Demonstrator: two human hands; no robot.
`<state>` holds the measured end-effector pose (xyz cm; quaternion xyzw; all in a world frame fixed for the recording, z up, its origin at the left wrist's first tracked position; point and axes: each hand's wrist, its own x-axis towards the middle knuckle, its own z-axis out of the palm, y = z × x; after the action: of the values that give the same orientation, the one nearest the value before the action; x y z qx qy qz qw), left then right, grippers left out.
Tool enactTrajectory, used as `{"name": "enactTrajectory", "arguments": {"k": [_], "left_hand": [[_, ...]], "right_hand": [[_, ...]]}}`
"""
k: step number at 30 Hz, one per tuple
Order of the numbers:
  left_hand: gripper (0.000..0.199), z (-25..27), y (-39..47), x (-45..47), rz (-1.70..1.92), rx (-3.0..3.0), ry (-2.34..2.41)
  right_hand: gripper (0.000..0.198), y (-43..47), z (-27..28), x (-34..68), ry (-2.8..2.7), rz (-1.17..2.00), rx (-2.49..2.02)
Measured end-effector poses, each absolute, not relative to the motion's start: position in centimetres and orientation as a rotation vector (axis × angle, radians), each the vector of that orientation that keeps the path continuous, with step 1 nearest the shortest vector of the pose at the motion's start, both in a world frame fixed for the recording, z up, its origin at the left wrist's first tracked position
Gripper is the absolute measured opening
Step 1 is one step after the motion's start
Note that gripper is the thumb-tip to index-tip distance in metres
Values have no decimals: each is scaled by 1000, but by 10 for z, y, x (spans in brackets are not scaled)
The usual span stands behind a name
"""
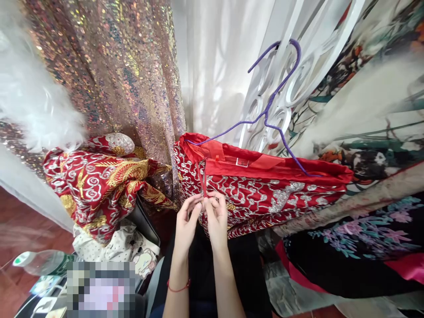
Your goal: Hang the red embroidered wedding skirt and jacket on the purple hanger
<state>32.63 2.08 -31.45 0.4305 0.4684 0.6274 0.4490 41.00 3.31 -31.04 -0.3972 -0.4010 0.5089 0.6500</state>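
Note:
A red skirt (251,194) with silver and gold embroidery hangs by its satin waistband from a purple hanger (265,114). A small label marked S (242,162) shows inside the waistband. Below a slit in that band, narrow red edging (202,176) runs down to my fingertips. My left hand (187,217) pinches the skirt at the lower end of this slit. Close beside it, my right hand (217,216) is also closed, thumb and fingers together on the same spot. Whatever small part lies between the fingertips is hidden.
Another red embroidered garment (96,190) is heaped at left, under white fluff (39,92). A sequinned cloth (126,66) hangs behind. A plastic bottle (44,262) lies lower left. White scrollwork (291,88) supports the hanger; black floral fabric (357,247) is at right.

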Motion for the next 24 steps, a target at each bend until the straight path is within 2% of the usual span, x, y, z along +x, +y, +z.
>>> {"name": "enactTrajectory", "arguments": {"k": [8,16,21,24], "left_hand": [[30,-325,36,334,1679,1020,1209],[22,-324,30,320,1715,1229,1247],[22,-320,28,315,1806,1194,1365],[25,-318,26,313,1766,1142,1370]], "right_hand": [[18,30,-309,433,-1209,1031,-1053],[15,23,-297,426,-1438,753,-1104],[10,25,-289,413,-1372,886,-1037],[28,42,-278,408,-1167,1190,-965]]}}
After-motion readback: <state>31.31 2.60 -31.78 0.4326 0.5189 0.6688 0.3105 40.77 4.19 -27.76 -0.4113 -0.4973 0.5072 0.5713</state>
